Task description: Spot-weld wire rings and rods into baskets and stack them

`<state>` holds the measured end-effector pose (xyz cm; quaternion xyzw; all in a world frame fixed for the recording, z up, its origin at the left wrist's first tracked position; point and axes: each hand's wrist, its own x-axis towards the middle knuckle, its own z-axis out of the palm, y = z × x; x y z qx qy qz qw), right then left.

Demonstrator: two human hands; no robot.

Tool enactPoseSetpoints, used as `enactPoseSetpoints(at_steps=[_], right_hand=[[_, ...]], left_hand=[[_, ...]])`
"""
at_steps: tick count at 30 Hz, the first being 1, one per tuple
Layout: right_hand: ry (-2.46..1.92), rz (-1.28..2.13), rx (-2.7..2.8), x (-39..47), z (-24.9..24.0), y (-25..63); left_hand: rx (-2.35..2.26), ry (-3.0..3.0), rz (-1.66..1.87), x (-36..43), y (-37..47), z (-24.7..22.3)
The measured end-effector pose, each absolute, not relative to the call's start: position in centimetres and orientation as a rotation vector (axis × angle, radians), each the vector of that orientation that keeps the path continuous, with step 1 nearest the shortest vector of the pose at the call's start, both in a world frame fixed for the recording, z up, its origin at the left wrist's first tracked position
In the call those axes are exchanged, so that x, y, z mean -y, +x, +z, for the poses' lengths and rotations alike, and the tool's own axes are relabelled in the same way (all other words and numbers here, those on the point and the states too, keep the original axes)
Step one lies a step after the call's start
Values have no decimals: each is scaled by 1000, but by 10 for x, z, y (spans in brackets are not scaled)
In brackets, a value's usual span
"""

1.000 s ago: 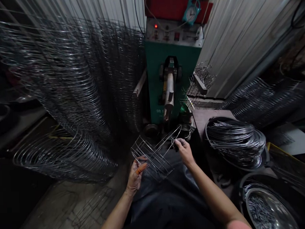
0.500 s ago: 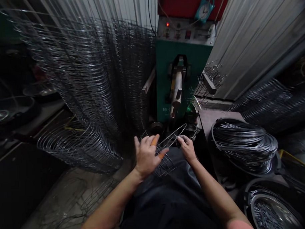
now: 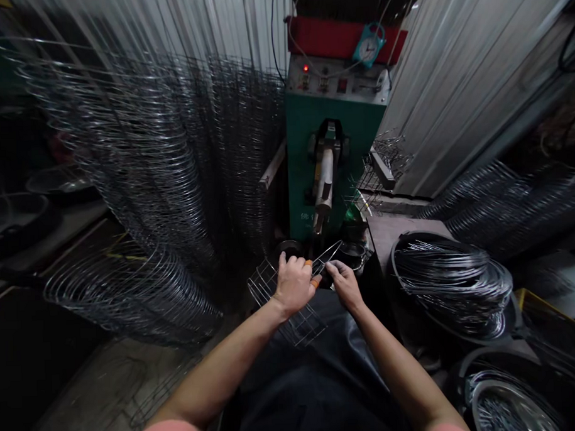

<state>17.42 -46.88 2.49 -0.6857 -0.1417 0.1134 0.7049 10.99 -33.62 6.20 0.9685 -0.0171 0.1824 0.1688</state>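
A small wire basket (image 3: 303,325) is tilted above my lap, below the front of a green machine (image 3: 360,122). My left hand (image 3: 295,283), with orange bands on two fingers, is wrapped over the basket's upper part. At the basket's right end, my right hand (image 3: 344,284) pinches a wire hoop (image 3: 333,250) between thumb and fingers. The hoop's tip points up to the right, just under the machine's metal arm (image 3: 325,183). My palms hide part of the basket's rim.
Tall stacks of wire rings (image 3: 163,163) stand at the left. On the right, a bin of bent wires (image 3: 452,279) rests on a board, with a bowl of small metal pieces (image 3: 504,409) nearer me. A lower ring stack (image 3: 130,296) leans at left.
My left hand has closed over the basket and moved slightly right. More of the basket's wire grid shows to its left. The view has tipped upward a little.
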Motion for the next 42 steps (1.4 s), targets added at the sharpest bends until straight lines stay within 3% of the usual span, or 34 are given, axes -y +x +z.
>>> enactPoseSetpoints(at_steps=[27, 42], right_hand=[[-1294, 283, 116, 431, 4, 243], [-1242, 361, 101, 437, 4, 244]], left_hand=[[78, 2686, 468, 312, 193, 62], [56, 2934, 347, 313, 202, 78]])
